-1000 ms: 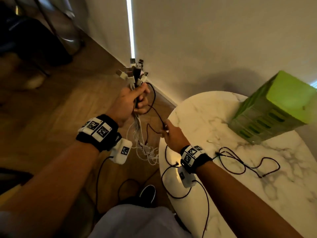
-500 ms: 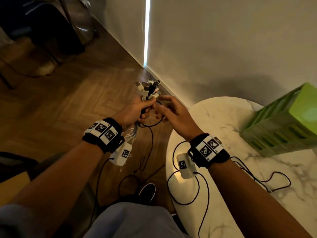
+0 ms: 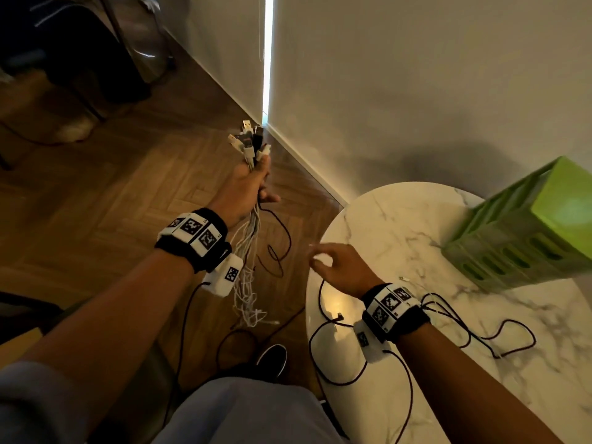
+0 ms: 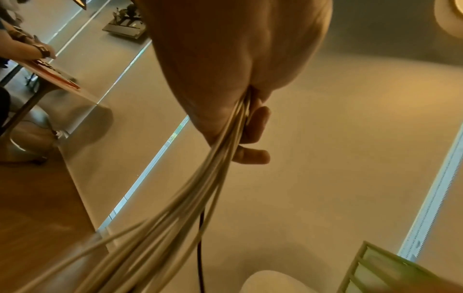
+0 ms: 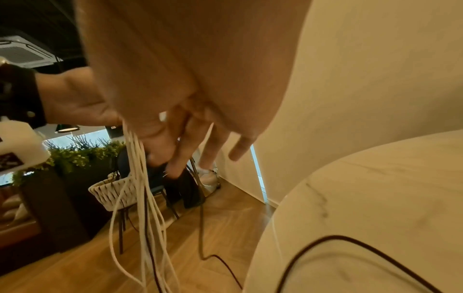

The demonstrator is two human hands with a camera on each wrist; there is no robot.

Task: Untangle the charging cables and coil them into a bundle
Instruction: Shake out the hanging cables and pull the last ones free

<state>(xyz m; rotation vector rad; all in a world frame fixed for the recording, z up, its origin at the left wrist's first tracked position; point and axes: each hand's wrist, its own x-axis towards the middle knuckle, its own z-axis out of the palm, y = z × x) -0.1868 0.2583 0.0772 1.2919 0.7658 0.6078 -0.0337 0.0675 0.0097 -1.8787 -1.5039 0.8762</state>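
Cables [image 3: 249, 248] hang from the left hand [image 3: 246, 187], fist closed round the bunch just under the plugs [image 3: 250, 139], which fan out above it. Head view: half a second back the right hand [image 3: 339, 267] was up at the plugs next to the left; now it has dropped to the table [image 3: 400, 219] edge, fingers loosely spread, holding nothing. So the plug ends look gathered and the right hand is freed, likely to comb the tails or fetch another lead. White tails dangle below the left wrist to a snarl [image 3: 250, 309] near the floor, well under the grip. One black cable [image 3: 278, 241] loops out of the same fist. A second black cable [image 3: 480, 322] lies loose on the table behind the right wrist, not in either hand. Green crate [image 3: 528, 232] sits at the far table edge.

Left wrist view: fingers [image 4: 253, 126] curl tight over the white strands, which run down and out of frame; a dark one runs among them.

Right wrist view: right fingers [image 5: 215, 142] straight, apart, empty; the white strands hang just beside them, and contact cannot be told. Black cable on the marble below.
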